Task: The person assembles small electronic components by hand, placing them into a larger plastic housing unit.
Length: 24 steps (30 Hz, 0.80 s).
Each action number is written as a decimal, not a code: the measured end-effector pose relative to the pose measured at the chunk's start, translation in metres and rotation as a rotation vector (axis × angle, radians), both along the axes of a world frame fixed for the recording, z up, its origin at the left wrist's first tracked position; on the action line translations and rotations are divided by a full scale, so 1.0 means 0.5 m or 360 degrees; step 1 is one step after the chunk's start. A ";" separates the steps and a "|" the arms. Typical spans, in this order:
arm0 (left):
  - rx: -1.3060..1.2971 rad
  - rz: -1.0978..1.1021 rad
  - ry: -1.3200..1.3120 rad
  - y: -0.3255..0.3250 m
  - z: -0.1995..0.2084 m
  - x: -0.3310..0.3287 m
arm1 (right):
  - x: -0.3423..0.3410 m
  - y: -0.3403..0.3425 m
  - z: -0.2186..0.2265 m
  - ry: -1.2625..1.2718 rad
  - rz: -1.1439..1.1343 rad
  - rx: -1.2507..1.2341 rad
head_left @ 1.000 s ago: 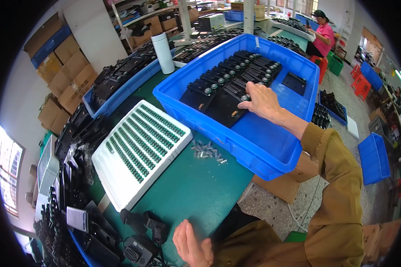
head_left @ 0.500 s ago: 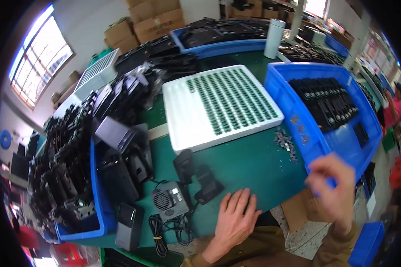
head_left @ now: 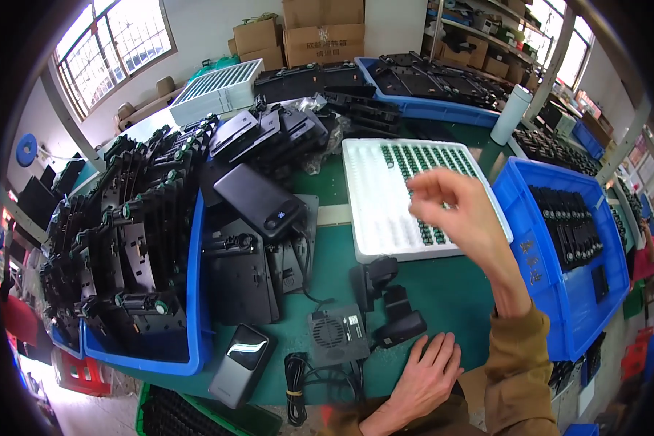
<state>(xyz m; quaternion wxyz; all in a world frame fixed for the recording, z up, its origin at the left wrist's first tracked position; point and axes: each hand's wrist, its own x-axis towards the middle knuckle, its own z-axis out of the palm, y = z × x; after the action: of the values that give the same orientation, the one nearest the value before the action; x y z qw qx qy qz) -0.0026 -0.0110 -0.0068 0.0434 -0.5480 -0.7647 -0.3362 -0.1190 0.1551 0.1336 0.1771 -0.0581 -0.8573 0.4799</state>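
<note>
My right hand (head_left: 461, 211) hovers over a white foam tray (head_left: 370, 248) holding many rows of small dark-green parts (head_left: 429, 156). Its fingers curl loosely, with a gap between thumb and fingertips and nothing visible in them; they are a little blurred. My left hand (head_left: 425, 374) lies flat and open at the table's front edge, holding nothing. Nearest to it are a black angular stand-like device (head_left: 400, 320) and a small grey box with a round grille (head_left: 338, 334). Part of the tray is hidden by my right hand and forearm.
A blue bin (head_left: 196, 320) heaped with black housings stands left; another blue bin (head_left: 559, 312) with black parts stands right. Power banks (head_left: 258, 203) lie left of centre and near the front (head_left: 243, 367), by a coiled black cable (head_left: 296, 389). A pale bottle (head_left: 511, 116) stands behind.
My right hand has moved from beside the right blue bin to above the foam tray. My left hand stays on the table edge. The view has turned left.
</note>
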 end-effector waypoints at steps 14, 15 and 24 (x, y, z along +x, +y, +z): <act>0.0102 -0.0019 0.0085 0.015 -0.004 -0.002 | -0.349 0.405 -0.136 -0.0061 -0.0910 0.0618; 0.0108 -0.0045 0.0072 0.014 -0.006 0.000 | -0.350 0.441 -0.129 -0.0099 -0.0980 0.0656; 0.0090 -0.0043 -0.0052 0.008 0.008 -0.010 | -0.320 0.591 -0.135 -0.0570 -0.1130 0.0657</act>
<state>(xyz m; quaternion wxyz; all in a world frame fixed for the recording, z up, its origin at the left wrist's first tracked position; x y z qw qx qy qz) -0.0075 -0.0068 -0.0029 0.0417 -0.5514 -0.7480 -0.3671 -0.2788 0.4507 0.0662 0.1875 -0.3944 -0.8792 0.1907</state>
